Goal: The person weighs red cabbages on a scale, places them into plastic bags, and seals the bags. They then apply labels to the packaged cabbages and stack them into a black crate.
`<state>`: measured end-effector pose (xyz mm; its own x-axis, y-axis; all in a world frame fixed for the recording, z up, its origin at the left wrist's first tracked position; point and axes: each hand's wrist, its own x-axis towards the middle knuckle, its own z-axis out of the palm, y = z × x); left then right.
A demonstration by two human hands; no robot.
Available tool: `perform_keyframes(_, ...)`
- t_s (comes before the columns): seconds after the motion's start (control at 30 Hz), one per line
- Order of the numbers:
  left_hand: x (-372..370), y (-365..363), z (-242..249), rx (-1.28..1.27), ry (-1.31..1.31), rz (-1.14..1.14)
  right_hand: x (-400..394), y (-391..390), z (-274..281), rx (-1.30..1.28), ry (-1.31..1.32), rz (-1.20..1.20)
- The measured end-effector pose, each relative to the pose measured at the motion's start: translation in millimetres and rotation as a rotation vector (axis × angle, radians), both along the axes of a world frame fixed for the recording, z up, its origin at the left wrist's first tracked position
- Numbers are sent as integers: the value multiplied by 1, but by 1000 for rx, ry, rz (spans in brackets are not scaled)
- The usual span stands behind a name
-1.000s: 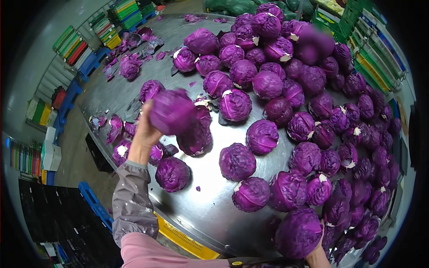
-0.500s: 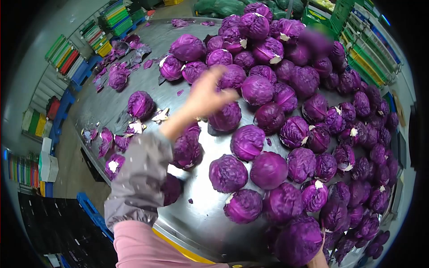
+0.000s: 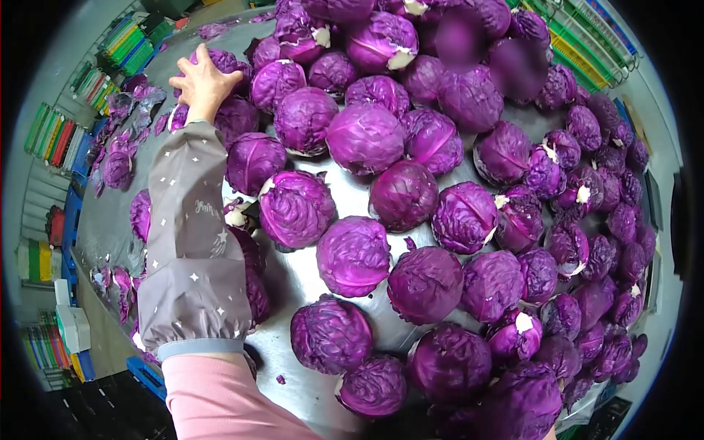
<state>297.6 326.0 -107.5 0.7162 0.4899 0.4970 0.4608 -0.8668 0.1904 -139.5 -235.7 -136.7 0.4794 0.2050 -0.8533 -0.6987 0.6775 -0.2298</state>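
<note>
Fingers of the right hand [image 3: 550, 435] are hidden near the lower-right cabbage [image 3: 522, 400]; their state cannot be determined. Left hand [image 3: 205, 86] fingers are spread at the upper-left cabbage [image 3: 224, 59], presumably to span its curvature.

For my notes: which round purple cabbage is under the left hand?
The round purple cabbage at the picture's upper left, beyond the patterned grey sleeve; the left hand spreads its fingers over only this one.
</note>
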Motion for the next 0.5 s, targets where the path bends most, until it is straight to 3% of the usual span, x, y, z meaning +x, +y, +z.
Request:
perform_keyframes(0.1, -4, 10, -4, -8, -79, -52, 0, -2, -3, 26, 0, -20)
perform_keyframes(0.17, -28, 12, 6, -292, -249, -72, -4, -5, -2, 46, -20, -29)
perform_keyframes(0.23, -45, 17, 7, -755, -434, -236, -6, -8, -2, 71, -41, -37)
perform_keyframes(0.3, -90, -22, 37, -1368, -529, -352, -10, -10, -1, 102, -77, -49)
perform_keyframes(0.37, -129, -28, 45, -1838, -410, -657, -18, -14, 3, 140, -117, -73)
perform_keyframes(0.43, -175, -59, 61, -2056, -423, -785, -27, -19, 10, 192, -153, -111)
perform_keyframes(0.5, -219, -98, 82, -2281, -463, -742, -39, -24, 21, 274, -186, -190)
